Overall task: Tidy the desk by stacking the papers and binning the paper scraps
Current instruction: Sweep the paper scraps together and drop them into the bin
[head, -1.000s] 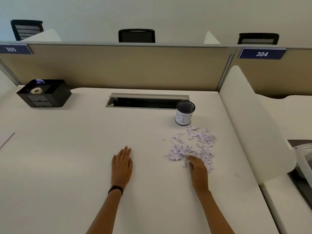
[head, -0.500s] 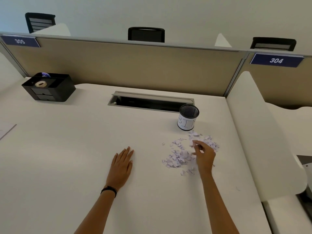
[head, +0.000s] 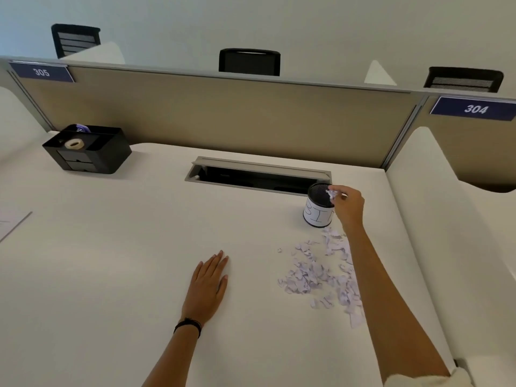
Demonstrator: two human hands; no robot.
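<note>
Two hands are in view. Your right hand (head: 348, 204) pinches a small wad of scraps (head: 332, 194) in its fingertips, the rest of the fingers curled in, and holds it over the open mouth of the bin (head: 318, 209), a small black mesh cup with a white label. Just behind your wrist, under the forearm, the loose pile of paper scraps (head: 321, 272) lies spread on the desk (head: 111, 261). Your left hand (head: 208, 286) rests flat and empty, fingers together, well to the left of that pile. Far beyond it to the left stands a black organiser (head: 88, 149) with a roll of tape (head: 74, 143). At the far left edge, a corner of a paper sheet (head: 11, 223) shows.
</note>
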